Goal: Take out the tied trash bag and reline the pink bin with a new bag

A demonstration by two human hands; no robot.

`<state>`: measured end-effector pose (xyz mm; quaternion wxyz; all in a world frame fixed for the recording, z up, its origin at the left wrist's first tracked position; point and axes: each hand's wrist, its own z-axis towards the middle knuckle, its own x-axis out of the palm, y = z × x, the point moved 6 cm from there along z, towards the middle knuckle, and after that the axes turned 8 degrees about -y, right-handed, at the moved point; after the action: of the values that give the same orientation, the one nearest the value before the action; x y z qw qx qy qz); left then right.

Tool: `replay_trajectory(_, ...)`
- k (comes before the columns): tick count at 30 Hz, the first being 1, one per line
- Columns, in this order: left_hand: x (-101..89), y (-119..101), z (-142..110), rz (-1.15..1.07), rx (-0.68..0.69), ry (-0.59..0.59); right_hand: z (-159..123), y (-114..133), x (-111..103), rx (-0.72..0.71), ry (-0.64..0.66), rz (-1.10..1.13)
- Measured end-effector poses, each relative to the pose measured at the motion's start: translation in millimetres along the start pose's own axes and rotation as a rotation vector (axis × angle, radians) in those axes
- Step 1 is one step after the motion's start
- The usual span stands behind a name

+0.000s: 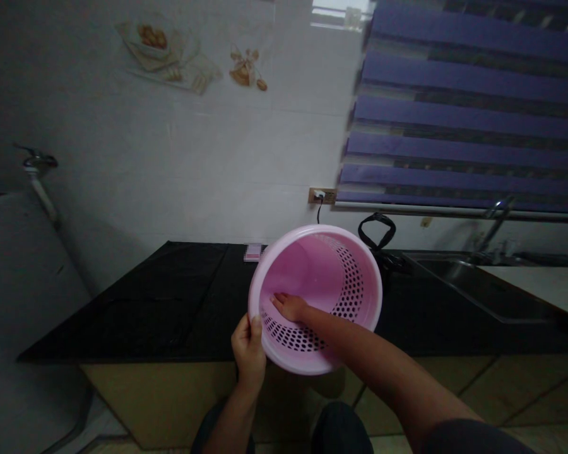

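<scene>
I should brace the pink perforated basket steadily, my left hand clamped on its rim at eight o'clock, my right hand open inside.

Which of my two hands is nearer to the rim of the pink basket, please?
The left. Your left hand grips the rim of the pink basket at its left side; your right hand is deeper, inside the basket, not on the rim.
</scene>
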<state>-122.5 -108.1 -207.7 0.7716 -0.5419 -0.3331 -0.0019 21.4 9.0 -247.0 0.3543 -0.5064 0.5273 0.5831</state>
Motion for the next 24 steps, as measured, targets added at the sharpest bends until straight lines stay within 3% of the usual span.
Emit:
replay_trajectory(12,-0.6,-8,0,0.036,0.005,-0.042,-7,0,-5,-0.051,0.085,-0.002)
replay_trajectory(24,-0.3,-6,-3,0.019,-0.022,-0.011,-11,-2,-6,-0.049,-0.019,-0.001)
